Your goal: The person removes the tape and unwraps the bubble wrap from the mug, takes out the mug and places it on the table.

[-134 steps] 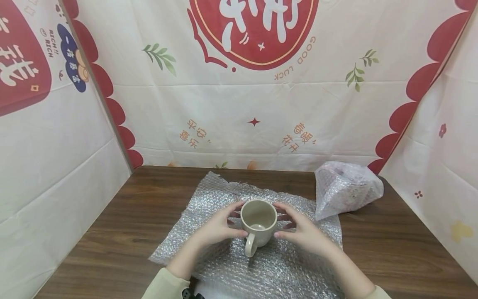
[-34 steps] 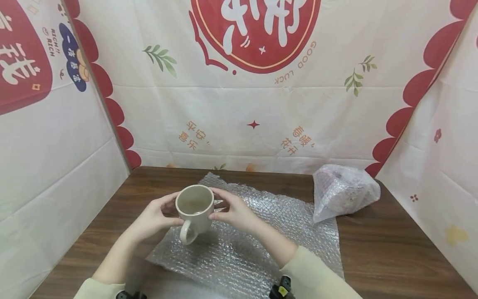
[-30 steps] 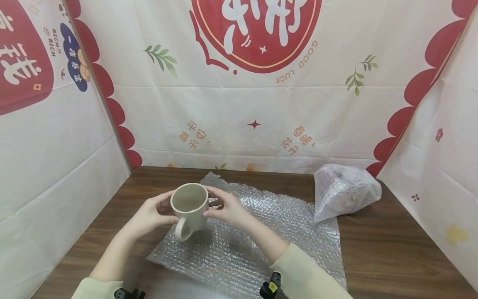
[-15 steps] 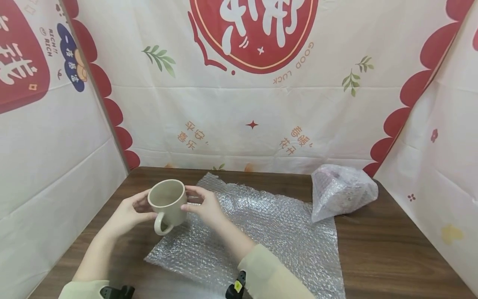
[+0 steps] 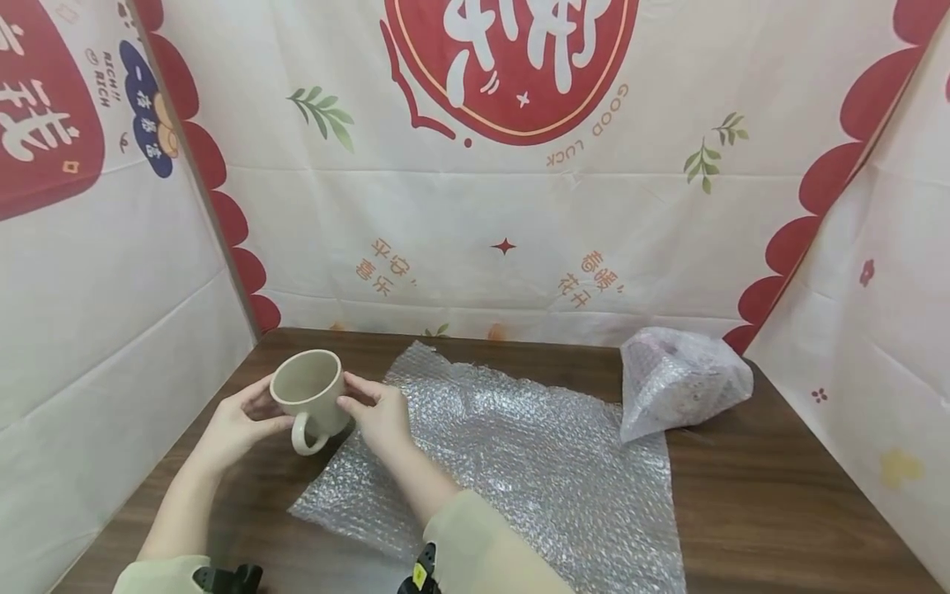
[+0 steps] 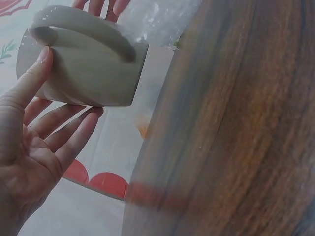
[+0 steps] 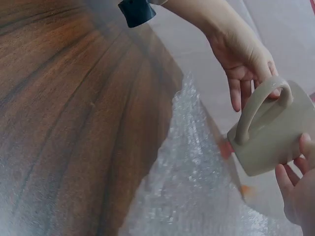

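Flanking the mug [image 5: 326, 412], left fingers [image 6: 78, 140] and right fingers [image 7: 284, 181] grip its sides.

Smooth glaze among shiny plastic and wood grain

On my head feed, the mug [image 5: 317, 406] left of centre looks like smooth glazed ceramic with a soft sheen. The bubble wrap [image 5: 527, 462] in the lower middle is clear, bumpy plastic, glittering; the bundle [image 5: 683, 384] at the right is sheathed in similar glossy wrap. I read the counter [image 5: 757, 487], lower right, as dark wood grain, faintly satin. The hanging [image 5: 460, 206] across the top is creased, matt printed cloth.
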The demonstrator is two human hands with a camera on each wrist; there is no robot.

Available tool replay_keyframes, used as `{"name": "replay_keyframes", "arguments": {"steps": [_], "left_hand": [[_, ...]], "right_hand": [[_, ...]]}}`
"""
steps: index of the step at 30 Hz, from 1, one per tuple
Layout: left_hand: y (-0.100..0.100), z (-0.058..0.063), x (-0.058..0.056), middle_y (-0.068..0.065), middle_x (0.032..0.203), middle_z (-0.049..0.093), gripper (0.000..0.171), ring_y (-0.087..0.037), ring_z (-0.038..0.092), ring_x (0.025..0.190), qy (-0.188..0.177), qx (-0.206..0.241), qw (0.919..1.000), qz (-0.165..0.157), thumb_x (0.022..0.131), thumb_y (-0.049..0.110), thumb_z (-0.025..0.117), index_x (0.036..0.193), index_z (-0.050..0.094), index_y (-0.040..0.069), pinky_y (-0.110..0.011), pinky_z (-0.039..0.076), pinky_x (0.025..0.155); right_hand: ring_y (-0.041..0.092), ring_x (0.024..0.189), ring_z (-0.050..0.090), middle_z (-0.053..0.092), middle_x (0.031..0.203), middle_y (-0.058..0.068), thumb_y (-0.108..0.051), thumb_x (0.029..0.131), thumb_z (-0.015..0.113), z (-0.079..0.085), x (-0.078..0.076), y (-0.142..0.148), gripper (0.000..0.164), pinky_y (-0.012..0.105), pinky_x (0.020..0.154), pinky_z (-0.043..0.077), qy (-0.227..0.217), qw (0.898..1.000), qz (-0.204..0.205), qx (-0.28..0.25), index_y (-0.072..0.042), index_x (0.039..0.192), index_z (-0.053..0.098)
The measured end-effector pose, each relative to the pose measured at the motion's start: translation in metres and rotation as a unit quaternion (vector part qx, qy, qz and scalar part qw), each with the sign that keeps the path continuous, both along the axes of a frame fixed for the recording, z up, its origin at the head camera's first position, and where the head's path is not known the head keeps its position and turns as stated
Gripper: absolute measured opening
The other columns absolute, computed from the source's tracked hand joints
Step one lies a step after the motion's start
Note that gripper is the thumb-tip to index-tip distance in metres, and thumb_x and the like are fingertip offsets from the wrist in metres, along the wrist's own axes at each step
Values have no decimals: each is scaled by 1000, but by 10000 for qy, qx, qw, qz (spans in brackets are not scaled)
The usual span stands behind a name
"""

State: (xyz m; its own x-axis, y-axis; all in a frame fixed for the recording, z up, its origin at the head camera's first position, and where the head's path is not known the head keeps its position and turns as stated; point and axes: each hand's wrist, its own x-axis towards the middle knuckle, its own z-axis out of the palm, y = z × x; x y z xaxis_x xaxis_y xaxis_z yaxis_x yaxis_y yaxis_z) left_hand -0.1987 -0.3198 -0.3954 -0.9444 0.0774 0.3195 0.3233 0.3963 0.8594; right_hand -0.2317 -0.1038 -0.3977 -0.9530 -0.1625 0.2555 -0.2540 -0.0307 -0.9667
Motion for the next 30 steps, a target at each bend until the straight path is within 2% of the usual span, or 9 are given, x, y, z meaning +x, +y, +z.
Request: {"name": "replay_keyframes", "arguments": {"steps": [4,6,8,12,15,22,30], "left_hand": [[-5,-5,-1,3,113,67,73,-3,63,94,16,49,9999,132,81,8,77,143,39,-3,-20,51,78],[-7,-7,-1,3,113,67,73,-3,63,93,-20,67,9998,169,81,8,77,143,39,-4,-19,51,78],[-8,-9,-1,-4,115,67,74,-3,63,93,-65,113,9998,148,81,7,77,142,38,-5,-19,51,78],[-7,-12,-3,-23,120,61,75,-3,63,93,-150,164,9997,124,81,5,76,143,36,-6,-19,51,78],[-8,-15,-4,-31,122,56,75,-2,63,93,-167,177,9996,107,81,4,75,143,35,-6,-19,51,78],[-11,-21,-8,-33,121,55,72,-2,63,92,-137,120,9998,29,81,2,75,141,37,-10,-19,51,77],[-13,-24,-9,-34,121,55,73,1,62,91,-245,-65,9997,37,82,4,75,141,36,-10,-19,51,75]], "right_hand": [[13,116,56,59,129,-1,-11,94,61,-3,3,-1,38,22,92,45,-31,9979,473,450,-11,132,58],[13,123,50,52,137,-4,-14,97,56,-4,5,-1,42,24,97,42,-168,9951,731,652,-13,138,51],[14,127,45,47,141,-4,-13,98,54,-6,5,-1,45,27,100,39,-323,9925,928,723,-14,142,46],[15,130,42,44,144,-3,-5,96,52,-9,4,-1,50,32,104,35,-440,9901,1063,801,-15,145,43],[15,130,42,45,143,-1,1,92,52,-9,5,1,57,32,104,37,-553,9882,1148,849,-17,145,41],[19,129,44,47,141,5,6,85,52,-14,4,4,67,36,105,35,-650,9852,1344,847,-17,146,40],[23,129,45,46,142,10,7,80,55,-17,4,6,74,36,103,38,-787,9806,1523,954,-15,147,38]]}}
